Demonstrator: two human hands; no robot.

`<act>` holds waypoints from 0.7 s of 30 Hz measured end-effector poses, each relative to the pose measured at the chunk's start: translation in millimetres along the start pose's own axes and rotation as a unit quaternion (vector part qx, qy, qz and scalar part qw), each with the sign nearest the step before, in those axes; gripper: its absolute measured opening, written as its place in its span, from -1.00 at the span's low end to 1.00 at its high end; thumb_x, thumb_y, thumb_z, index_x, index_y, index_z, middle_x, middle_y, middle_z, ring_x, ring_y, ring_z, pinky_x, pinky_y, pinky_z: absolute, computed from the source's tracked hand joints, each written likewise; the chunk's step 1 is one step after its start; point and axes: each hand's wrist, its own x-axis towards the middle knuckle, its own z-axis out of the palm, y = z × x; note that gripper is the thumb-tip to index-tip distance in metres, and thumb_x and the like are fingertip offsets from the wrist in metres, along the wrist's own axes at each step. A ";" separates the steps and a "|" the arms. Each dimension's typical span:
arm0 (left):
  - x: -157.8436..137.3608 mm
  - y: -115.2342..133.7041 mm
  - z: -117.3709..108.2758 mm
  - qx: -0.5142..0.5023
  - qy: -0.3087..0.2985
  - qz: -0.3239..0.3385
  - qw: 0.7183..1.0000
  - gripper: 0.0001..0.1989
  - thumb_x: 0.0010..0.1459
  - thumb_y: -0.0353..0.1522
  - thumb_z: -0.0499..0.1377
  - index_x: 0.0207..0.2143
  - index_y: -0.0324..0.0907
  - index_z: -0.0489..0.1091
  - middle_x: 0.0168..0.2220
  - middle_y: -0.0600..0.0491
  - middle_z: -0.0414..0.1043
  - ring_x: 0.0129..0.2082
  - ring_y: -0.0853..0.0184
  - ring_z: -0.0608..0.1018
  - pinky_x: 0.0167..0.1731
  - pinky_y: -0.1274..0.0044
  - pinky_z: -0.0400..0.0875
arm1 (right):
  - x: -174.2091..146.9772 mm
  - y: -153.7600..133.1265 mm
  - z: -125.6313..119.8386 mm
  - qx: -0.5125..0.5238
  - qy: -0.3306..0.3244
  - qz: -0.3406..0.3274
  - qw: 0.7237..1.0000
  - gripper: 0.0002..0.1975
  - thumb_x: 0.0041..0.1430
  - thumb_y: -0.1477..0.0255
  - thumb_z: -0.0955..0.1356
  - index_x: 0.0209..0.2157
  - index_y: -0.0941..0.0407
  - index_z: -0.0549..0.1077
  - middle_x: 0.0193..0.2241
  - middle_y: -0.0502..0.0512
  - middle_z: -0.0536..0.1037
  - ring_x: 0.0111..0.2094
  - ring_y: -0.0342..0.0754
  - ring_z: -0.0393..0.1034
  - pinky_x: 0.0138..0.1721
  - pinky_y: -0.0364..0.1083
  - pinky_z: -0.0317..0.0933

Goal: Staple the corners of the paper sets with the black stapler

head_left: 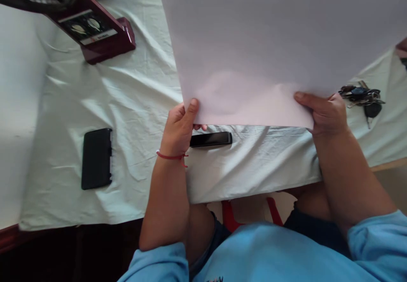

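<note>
A large white sheet of paper (254, 40) is held up over the table between both hands, its far edge reaching the top of the view. My left hand (179, 125) pinches the near left corner, thumb on top and fingers underneath. At the near right corner my right hand (329, 112) grips the sheet the same way, thumb lying on the paper. Just below the sheet's near edge, beside my left hand, lies a long black object (211, 139), partly hidden by that hand; it may be a stapler.
A pale green cloth (136, 116) covers the table. On it lie a flat black case (97, 159) at the left and a bunch of keys (365, 99) at the right. A maroon-handled electric mosquito racket (104, 36) is at the back left, beside the wall (15, 125).
</note>
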 end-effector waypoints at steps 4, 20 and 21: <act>-3.1 2.7 -2.2 0.023 0.003 -0.034 0.999 -0.29 0.24 0.29 0.57 -0.43 -0.07 0.44 -0.58 0.12 0.30 -0.66 0.40 0.30 -0.74 0.53 0.17 | 2.5 3.6 -2.2 -0.008 -0.008 0.026 1.000 -0.44 -0.20 0.32 0.80 -0.12 0.05 0.71 0.01 0.14 0.83 0.16 0.21 0.72 0.33 0.17 0.63; 0.2 7.7 -12.6 0.239 -0.100 -0.067 0.964 -0.56 0.14 -0.27 0.50 0.06 -0.14 0.63 -0.41 0.10 0.66 -0.40 0.20 0.64 -0.31 0.43 0.47 | 20.4 -11.8 -37.5 -0.138 0.032 0.128 0.982 -0.63 -0.17 0.50 0.77 -0.25 0.17 0.81 -0.07 0.28 0.84 -0.12 0.11 0.70 -0.05 0.03 0.65; 0.3 6.6 -12.2 0.255 -0.108 -0.058 0.959 -0.59 0.16 -0.26 0.50 0.05 -0.13 0.64 -0.41 0.09 0.67 -0.40 0.19 0.64 -0.29 0.41 0.48 | 20.7 -11.8 -37.5 -0.139 0.035 0.128 0.981 -0.65 -0.16 0.51 0.76 -0.25 0.17 0.81 -0.07 0.28 0.84 -0.12 0.11 0.70 -0.03 0.04 0.65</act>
